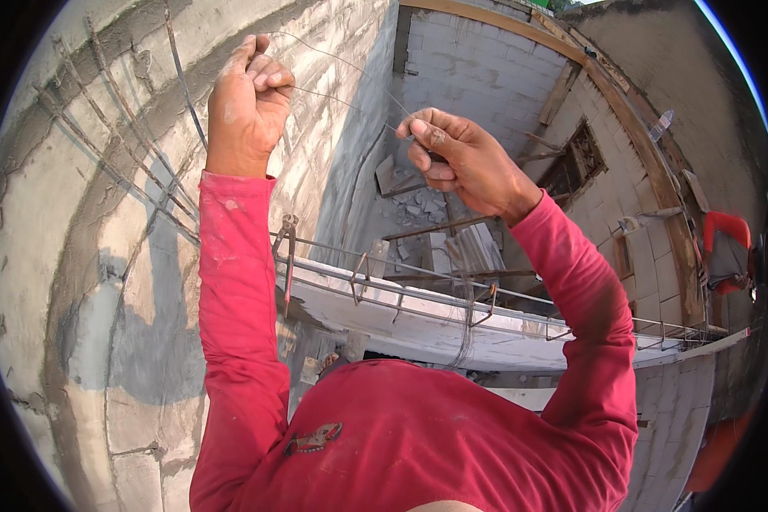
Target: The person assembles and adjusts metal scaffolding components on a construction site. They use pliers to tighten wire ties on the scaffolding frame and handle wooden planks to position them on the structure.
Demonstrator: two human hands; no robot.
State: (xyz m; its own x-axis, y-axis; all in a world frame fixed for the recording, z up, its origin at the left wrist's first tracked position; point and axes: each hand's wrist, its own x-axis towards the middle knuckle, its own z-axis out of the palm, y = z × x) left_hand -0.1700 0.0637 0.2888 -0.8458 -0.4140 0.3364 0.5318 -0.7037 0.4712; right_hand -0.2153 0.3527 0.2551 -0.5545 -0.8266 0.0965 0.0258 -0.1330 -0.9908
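A thin binding wire (328, 96) stretches between my two raised hands in a long, narrow loop, one strand above the other. My left hand (249, 96), at upper left beside the block wall, has its fingers closed on one end. The other end is pinched between the thumb and fingers of my right hand (452, 154), near the middle. Below my hands, pincers (289, 256) hang by their jaws on a rebar cage (392, 286). A bundle of thin wires (468, 324) is draped over that cage.
Rusty rebar rods (128, 128) stick out beside the left block wall (119, 316). Beneath the cage runs a pale beam or wall top (384, 320). Far below lie broken blocks (422, 205) and timber. A person in orange sleeves (727, 247) is at far right, near a curved wooden plank (657, 179).
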